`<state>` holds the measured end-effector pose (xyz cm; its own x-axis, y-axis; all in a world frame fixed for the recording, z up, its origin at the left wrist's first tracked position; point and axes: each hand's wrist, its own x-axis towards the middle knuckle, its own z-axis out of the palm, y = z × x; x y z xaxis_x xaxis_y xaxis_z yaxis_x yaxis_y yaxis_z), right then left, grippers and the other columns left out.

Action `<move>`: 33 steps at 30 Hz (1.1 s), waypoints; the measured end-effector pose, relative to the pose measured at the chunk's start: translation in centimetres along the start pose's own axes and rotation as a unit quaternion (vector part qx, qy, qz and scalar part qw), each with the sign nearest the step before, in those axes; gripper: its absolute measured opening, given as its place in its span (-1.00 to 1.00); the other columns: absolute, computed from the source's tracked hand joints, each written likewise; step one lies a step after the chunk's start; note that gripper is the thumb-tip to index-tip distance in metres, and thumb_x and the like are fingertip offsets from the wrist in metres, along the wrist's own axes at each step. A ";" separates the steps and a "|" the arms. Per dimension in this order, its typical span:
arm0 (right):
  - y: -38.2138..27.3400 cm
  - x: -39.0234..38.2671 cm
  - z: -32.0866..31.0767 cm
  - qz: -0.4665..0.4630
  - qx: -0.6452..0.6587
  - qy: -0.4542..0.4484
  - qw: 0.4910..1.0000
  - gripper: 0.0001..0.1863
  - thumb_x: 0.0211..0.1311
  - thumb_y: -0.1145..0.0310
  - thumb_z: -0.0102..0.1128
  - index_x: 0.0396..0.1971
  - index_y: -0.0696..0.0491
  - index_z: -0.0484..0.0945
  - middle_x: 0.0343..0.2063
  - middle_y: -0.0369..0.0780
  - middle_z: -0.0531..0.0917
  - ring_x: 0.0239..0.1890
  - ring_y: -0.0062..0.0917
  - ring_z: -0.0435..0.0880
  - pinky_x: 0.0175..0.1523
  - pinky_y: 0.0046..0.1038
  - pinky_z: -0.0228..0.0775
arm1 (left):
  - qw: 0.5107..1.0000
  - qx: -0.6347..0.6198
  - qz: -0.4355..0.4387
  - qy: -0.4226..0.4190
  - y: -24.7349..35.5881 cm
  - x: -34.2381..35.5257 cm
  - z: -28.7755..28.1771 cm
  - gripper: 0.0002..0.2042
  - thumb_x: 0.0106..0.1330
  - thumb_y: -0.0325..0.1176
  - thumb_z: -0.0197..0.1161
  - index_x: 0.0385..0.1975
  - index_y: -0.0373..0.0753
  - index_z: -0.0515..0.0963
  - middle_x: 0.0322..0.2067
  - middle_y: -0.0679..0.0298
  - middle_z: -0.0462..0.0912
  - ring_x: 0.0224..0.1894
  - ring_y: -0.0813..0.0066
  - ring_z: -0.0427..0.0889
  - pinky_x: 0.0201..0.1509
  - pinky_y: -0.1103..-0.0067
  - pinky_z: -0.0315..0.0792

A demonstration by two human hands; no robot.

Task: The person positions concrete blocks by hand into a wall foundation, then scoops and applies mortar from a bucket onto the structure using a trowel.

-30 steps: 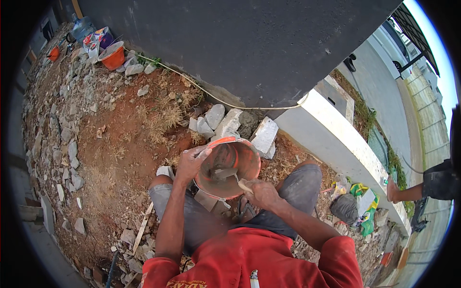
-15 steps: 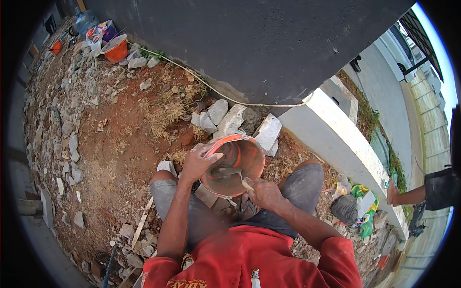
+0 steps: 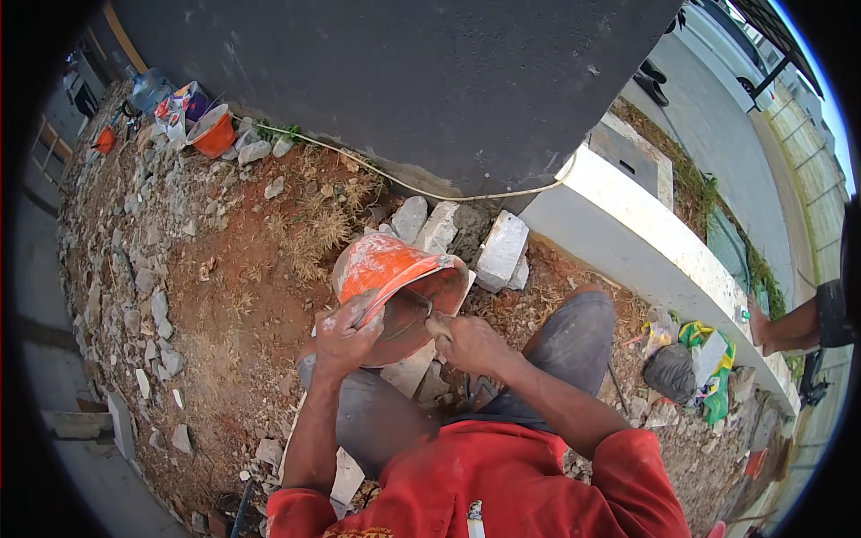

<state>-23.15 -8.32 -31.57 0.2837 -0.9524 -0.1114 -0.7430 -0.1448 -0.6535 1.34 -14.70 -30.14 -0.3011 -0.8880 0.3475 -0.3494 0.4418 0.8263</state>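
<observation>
Orange round plastic bucket [image 3: 375, 262]: in front of the person, between the knees, tipped over with its mouth toward the lower right; whitish smears coat its outside, and what it rests on cannot be told.
Far left ground: grey broken-stone rubble [image 3: 148, 269] runs along that side.
Room on the left: a broad patch of red-brown earth [image 3: 247, 314], with dry straw-coloured grass [image 3: 318, 224], lies between rubble and bucket.
Far edge: a tall dark grey wall [image 3: 430, 99], with a thin cream-coloured hose [image 3: 404, 186] along its foot.
Just beyond the bucket: rough whitish blocks [image 3: 502, 251] limit the room ahead.
Right edge: a low white wall [image 3: 628, 215] runs down that side; a rounded black plastic bag [image 3: 671, 372] lies near it, and another person's bare foot [image 3: 762, 330] shows beside it.
Left hand [image 3: 350, 334]: curled firmly over the bucket's near left rim, fingers bent.
Tool: a thin metal shaft on a pale tan handle [image 3: 439, 325] reaches into the bucket mouth; its far end is unclear.
Right hand [image 3: 477, 344]: fingers wrapped around that handle, at the mouth; whether the knuckles touch the rim cannot be told.
</observation>
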 end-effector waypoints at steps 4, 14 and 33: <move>0.0 1.4 -2.9 0.171 0.382 -0.168 0.893 -0.51 0.49 0.13 0.04 0.28 0.05 0.53 -0.42 -0.22 0.68 -0.60 -0.66 0.56 -0.56 -0.53 0.45 | 0.999 0.049 0.017 -0.004 3.0 -0.1 -5.3 -0.68 0.12 -0.53 0.48 -0.09 -0.38 0.70 -0.27 0.19 0.80 -0.31 0.61 0.74 -0.17 0.61 0.60; -1.4 0.8 2.3 0.173 0.720 -0.222 0.635 -0.38 0.54 0.25 -0.05 0.50 0.11 0.15 -0.26 -0.18 0.64 -0.60 -0.69 0.47 -0.67 -0.68 0.30 | 0.961 -0.173 -0.081 0.201 -0.2 -2.7 -5.2 -0.68 0.23 -0.44 0.51 -0.06 -0.40 0.66 -0.29 0.37 0.69 -0.33 0.76 0.51 -0.21 0.72 0.37; 9.1 -3.7 -7.4 0.128 0.231 0.223 0.938 -0.43 0.41 0.33 0.20 0.37 0.18 0.41 0.01 0.00 0.71 -0.17 -0.45 0.75 0.00 -0.42 0.58 | 0.857 -0.155 -0.182 0.456 -7.8 -3.9 -1.8 -0.78 0.43 -0.46 0.32 0.01 -0.38 0.64 -0.13 0.25 0.72 -0.11 0.59 0.64 0.05 0.58 0.50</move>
<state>-35.45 -8.05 -31.57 -0.2276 -0.9724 -0.0519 -0.3806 0.1379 -0.9144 6.90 -14.89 -37.17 0.6466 -0.7522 0.1271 0.0218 0.1847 0.9825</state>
